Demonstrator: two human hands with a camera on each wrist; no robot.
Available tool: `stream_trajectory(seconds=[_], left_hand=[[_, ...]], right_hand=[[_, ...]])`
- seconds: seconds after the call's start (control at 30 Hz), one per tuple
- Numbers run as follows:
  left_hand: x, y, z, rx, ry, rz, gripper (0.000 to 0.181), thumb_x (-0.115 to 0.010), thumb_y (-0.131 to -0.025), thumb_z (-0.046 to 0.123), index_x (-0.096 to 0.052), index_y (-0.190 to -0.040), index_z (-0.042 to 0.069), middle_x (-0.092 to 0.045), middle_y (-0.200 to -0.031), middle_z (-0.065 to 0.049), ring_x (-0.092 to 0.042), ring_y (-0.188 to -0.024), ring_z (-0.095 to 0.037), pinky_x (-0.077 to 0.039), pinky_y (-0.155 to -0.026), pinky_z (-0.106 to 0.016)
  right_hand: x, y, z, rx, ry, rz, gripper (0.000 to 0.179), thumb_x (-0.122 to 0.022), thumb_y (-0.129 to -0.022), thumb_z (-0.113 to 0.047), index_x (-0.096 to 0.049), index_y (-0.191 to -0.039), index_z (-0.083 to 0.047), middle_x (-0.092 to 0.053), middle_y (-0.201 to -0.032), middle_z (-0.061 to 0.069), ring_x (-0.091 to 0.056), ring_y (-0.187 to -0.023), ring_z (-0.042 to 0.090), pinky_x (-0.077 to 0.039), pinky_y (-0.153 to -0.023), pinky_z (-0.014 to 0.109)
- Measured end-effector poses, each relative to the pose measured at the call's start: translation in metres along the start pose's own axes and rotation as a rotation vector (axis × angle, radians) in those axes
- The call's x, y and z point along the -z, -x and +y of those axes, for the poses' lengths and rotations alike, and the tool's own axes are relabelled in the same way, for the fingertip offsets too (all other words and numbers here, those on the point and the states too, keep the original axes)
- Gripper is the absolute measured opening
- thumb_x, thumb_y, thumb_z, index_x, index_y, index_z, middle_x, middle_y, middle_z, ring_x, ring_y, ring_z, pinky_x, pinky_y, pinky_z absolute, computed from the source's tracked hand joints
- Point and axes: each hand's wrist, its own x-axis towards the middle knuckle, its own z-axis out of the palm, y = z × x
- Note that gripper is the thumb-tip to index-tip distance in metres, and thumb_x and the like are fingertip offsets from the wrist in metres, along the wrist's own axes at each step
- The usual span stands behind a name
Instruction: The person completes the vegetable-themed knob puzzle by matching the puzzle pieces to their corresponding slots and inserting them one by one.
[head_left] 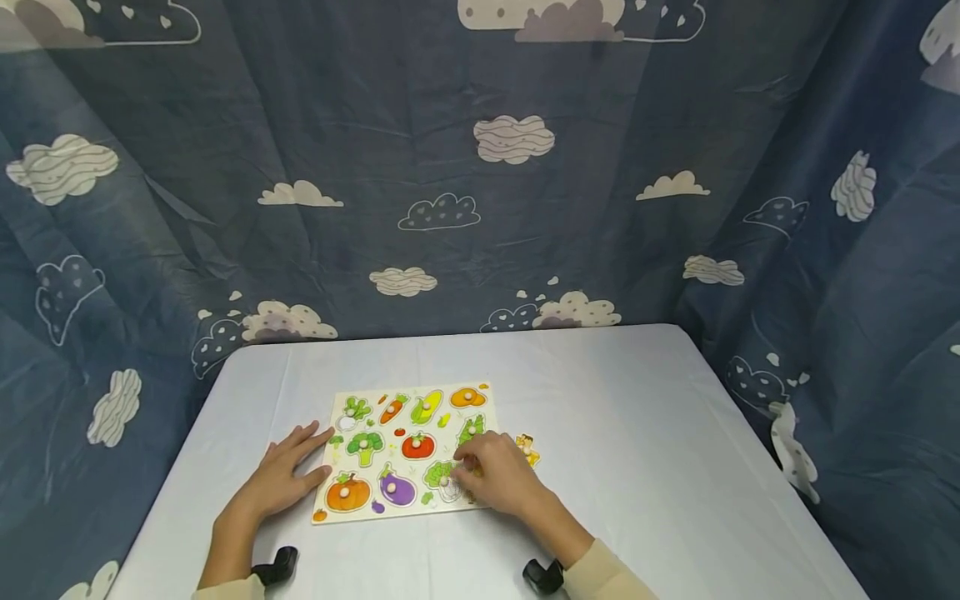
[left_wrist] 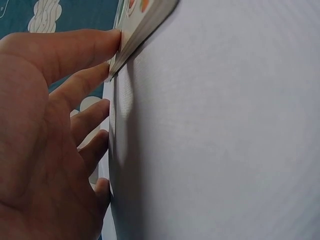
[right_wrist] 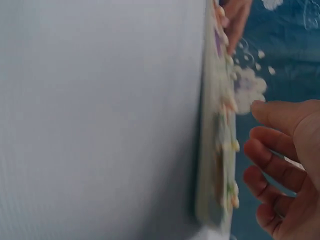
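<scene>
A wooden vegetable peg puzzle board (head_left: 375, 458) lies on the white table, with a tomato piece (head_left: 417, 447), an eggplant piece (head_left: 397, 489) and a pumpkin piece (head_left: 348, 493) among its pictures. Along the board's left edge, my left hand (head_left: 281, 471) rests with fingers spread; its thumb (left_wrist: 95, 47) touches the corner. Over the board's right side hangs my right hand (head_left: 498, 475), fingers loosely bent. In the right wrist view, air shows between its thumb (right_wrist: 280, 115) and the knobs, and it holds nothing. A leafy green and white piece (head_left: 439, 475) is beside its fingertips.
Just off the board's right edge is a yellow-orange piece (head_left: 528, 451), partly hidden behind the right hand. White cloth covers the table (head_left: 637, 433). A dark blue curtain (head_left: 420, 100) with cloud prints surrounds its back and sides.
</scene>
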Motion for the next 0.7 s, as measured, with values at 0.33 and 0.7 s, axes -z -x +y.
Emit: stream_trajectory(seconds=[0.33, 0.7], left_hand=[[0.0, 0.0, 0.0, 0.007, -0.006, -0.003, 0.064, -0.069, -0.094, 0.038, -0.052, -0.152, 0.017, -0.035, -0.165, -0.021, -0.023, -0.154, -0.05, -0.008, -0.123, -0.073], [-0.001, -0.002, 0.001, 0.011, -0.006, 0.001, 0.065, -0.069, -0.093, 0.036, -0.052, -0.153, 0.016, -0.034, -0.165, -0.022, -0.022, -0.154, -0.049, -0.005, -0.124, -0.073]], right_hand=[[0.036, 0.005, 0.038, -0.072, 0.061, 0.095, 0.011, -0.085, -0.085, -0.022, -0.08, -0.095, -0.018, -0.066, -0.078, -0.013, -0.056, -0.073, 0.008, -0.045, -0.073, 0.027], [0.042, 0.016, 0.063, -0.141, 0.067, 0.108, 0.012, -0.085, -0.085, -0.024, -0.08, -0.093, -0.018, -0.064, -0.076, -0.014, -0.053, -0.073, 0.008, -0.047, -0.075, 0.029]])
